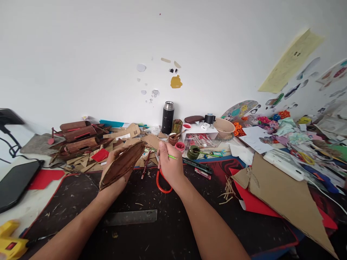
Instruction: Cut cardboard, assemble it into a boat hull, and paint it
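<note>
My left hand [116,180] holds a brown boat-shaped cardboard piece [123,164], tilted up with its painted hollow side showing. The fingers wrap behind it and are partly hidden. Pinched in my right hand [169,162] is a thin brush with a green handle [172,157], its front end reaching left to the upper edge of the cardboard piece. A red loop [164,190] hangs just below my right hand. Beyond that hand are a jar of brown paint [173,138] and a jar of pinkish-red paint [179,146].
Brown cardboard boats [81,135] and scraps stand at the back left. A black bottle [168,119] is near the wall. A clear ruler [130,217] lies on the dark mat [151,238]. Cardboard sheets [284,202] lie right; a yellow glue gun [12,240] is front left.
</note>
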{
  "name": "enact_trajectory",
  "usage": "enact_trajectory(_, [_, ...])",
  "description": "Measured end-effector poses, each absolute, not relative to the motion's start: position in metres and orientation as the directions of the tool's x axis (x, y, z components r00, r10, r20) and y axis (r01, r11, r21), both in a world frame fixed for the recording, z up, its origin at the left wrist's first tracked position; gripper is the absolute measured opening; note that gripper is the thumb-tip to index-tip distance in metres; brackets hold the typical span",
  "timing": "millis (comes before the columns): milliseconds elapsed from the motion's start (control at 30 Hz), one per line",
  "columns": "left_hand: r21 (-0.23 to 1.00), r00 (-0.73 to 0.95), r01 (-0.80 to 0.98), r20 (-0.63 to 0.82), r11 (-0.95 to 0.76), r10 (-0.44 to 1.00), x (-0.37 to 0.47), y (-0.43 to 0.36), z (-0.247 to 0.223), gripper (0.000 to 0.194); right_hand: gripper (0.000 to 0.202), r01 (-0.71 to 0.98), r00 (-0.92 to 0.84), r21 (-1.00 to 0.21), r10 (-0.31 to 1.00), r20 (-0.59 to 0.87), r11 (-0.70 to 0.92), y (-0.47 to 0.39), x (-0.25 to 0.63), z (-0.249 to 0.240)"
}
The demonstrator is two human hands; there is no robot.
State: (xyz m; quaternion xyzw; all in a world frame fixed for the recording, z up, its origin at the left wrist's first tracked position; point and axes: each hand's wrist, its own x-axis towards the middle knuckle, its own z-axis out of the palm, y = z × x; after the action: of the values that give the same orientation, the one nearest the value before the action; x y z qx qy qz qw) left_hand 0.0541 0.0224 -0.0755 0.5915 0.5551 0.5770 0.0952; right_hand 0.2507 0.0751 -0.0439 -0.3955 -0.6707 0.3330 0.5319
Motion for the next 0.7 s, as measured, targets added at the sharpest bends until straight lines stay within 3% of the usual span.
enact_trajectory(700, [0.740,-0.241,0.556,0.579,-0.378,0.779,0.0558,0.0180,-0.0781,0.046,0.050,0.207,-0.100,-0.850,0.875,0.474,0.484,0.0725,0.2534,-0.0368])
